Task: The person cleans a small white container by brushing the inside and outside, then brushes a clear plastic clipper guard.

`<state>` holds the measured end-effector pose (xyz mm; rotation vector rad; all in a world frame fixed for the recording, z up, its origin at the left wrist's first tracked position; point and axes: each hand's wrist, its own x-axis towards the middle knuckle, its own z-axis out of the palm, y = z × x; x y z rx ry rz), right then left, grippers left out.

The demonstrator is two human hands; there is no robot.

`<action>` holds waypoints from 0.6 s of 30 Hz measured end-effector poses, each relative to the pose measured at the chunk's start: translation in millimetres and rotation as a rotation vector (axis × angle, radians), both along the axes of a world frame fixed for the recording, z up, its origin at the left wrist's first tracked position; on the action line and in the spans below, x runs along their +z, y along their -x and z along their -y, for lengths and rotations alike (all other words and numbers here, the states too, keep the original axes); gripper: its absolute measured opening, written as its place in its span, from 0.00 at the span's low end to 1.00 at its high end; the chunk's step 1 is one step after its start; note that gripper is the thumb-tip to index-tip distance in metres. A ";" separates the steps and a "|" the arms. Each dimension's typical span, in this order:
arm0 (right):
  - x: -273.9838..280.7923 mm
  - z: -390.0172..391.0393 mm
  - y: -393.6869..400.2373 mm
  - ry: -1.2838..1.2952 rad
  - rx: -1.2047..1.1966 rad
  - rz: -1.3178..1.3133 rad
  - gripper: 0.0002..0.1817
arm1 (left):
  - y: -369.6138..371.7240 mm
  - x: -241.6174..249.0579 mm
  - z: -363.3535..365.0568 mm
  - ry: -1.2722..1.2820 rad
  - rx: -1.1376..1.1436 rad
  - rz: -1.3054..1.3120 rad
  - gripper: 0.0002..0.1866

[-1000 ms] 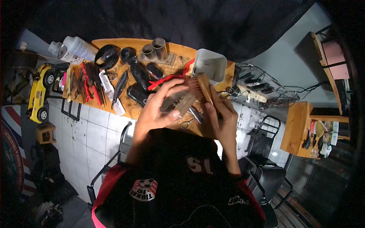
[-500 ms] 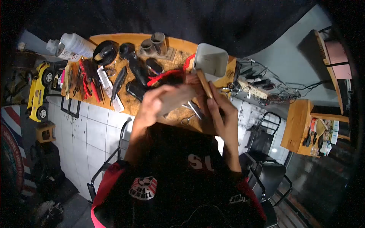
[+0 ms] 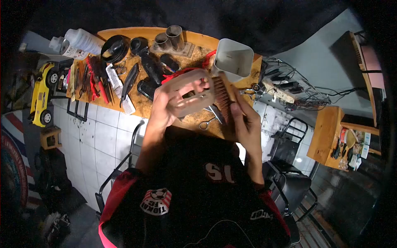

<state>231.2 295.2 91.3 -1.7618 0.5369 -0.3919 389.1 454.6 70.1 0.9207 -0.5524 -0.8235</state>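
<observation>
My left hand [image 3: 163, 108] is closed on a pale translucent plastic frame [image 3: 194, 75], whose openings show some of the fingers behind it. Just right of it, my right hand [image 3: 247, 124] grips a wooden brush [image 3: 223, 96] with reddish-brown bristles turned toward the frame. The two objects are very close; whether they touch I cannot tell. Below them on the wooden table [image 3: 188, 124] are scissors [image 3: 204, 124]. A red cord or cloth [image 3: 182, 73] shows behind the frame.
A grey-white bin [image 3: 233, 58] stands at the table's back right. Metal cups [image 3: 175, 38], a black bowl [image 3: 115, 48], white combs [image 3: 115, 80] and several tools lie left. Black chairs [image 3: 291, 186] and tangled cables [image 3: 306, 96] are at right.
The plastic frame has turned so its openings face the camera. The brush has rotated, showing its bristles, and both hands have shifted slightly.
</observation>
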 end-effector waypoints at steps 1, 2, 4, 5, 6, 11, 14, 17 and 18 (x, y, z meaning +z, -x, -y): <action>-0.9 0.4 -0.1 -0.004 -0.041 0.009 0.23 | -0.1 -0.4 3.1 -0.027 0.015 -0.064 0.47; 3.9 -2.4 -1.6 -0.077 -0.110 0.031 0.23 | 0.4 -0.3 6.6 -0.051 0.028 -0.127 0.45; 2.7 -2.2 -0.5 -0.114 -0.155 0.052 0.23 | 7.7 9.1 10.5 -0.064 0.030 -0.108 0.41; 5.5 -1.7 1.5 -0.138 -0.130 0.011 0.23 | 11.5 13.0 12.5 -0.069 0.032 -0.096 0.39; 8.2 -1.2 3.6 -0.161 -0.104 -0.030 0.22 | 14.1 14.2 15.9 0.030 0.030 -0.109 0.29; 3.5 -9.1 5.3 0.058 -0.036 -0.015 0.20 | 13.8 8.6 26.7 0.062 0.479 -0.140 0.19; 7.4 -10.1 9.1 0.054 -0.045 -0.051 0.21 | 11.3 13.5 29.6 0.101 0.603 -0.249 0.16; 7.1 -14.4 7.0 -0.053 -0.128 0.049 0.22 | 15.7 11.0 28.0 0.036 0.423 -0.160 0.20; 9.2 -15.2 3.6 0.010 -0.141 0.069 0.22 | 19.3 8.6 30.8 0.038 0.367 -0.164 0.20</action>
